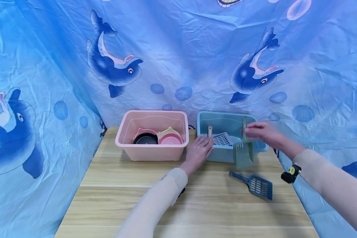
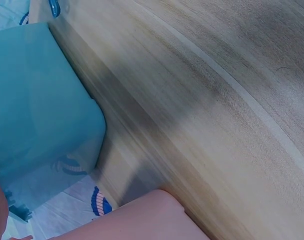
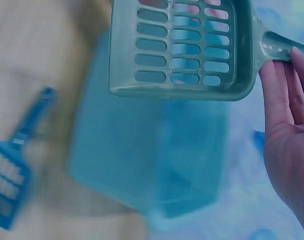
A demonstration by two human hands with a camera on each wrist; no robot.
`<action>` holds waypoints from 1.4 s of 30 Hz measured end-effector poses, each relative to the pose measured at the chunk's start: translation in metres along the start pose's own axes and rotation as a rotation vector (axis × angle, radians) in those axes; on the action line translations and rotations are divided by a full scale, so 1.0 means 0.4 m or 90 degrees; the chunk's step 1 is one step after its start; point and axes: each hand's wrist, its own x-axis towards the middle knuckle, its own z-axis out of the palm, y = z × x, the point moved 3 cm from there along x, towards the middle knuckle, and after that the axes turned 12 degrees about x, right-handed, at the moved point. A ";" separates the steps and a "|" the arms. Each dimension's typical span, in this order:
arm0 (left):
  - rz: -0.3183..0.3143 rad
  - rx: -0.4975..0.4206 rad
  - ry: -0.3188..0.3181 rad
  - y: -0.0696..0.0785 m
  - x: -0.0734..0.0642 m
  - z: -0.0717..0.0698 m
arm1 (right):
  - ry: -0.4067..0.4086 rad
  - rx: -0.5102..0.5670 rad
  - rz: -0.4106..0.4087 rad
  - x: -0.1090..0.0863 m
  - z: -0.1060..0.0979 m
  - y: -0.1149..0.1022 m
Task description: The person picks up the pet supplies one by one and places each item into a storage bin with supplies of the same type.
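My right hand [image 1: 263, 133] grips the handle of a green litter scoop [image 1: 244, 154], its slotted head hanging down in front of the blue bin. Closer in the right wrist view, thumb and fingers pinch the handle of that green scoop [image 3: 184, 90]. My left hand [image 1: 199, 150] rests at the front left rim of the blue bin [image 1: 220, 155], fingers extended. Inside that bin lies a pale scoop [image 1: 222, 138] with a slotted head, near an upright light handle [image 1: 210, 131]. On the table in front, a dark blue litter scoop [image 1: 259, 186] lies flat.
To the left stands a pink bin [image 1: 154, 153] with a black bowl [image 1: 145, 138] and a pink bowl [image 1: 170, 138] in it. Both bins sit along the back of the wooden table [image 1: 122, 198]. A blue dolphin-print curtain [image 1: 178, 59] hangs close behind them.
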 end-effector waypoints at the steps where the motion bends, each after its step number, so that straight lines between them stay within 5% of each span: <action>1: 0.002 -0.006 0.013 0.001 0.000 0.001 | 0.013 -0.007 -0.016 0.012 -0.008 -0.022; 8: 0.013 -0.025 0.067 0.019 -0.004 0.004 | 0.116 -0.076 -0.066 0.099 -0.052 -0.112; 16: 0.013 -0.012 0.047 0.036 -0.005 -0.002 | 0.205 -0.138 -0.053 0.178 -0.054 -0.077; 29: 0.014 0.013 0.046 0.020 -0.003 -0.009 | 0.160 -0.086 -0.052 0.252 -0.001 0.029; 36: 0.007 -0.008 0.058 0.011 0.000 -0.001 | 0.098 -0.167 0.027 0.250 0.019 0.076; 42: 0.005 -0.018 0.080 0.006 -0.002 0.007 | 0.058 -0.174 0.035 0.240 0.030 0.082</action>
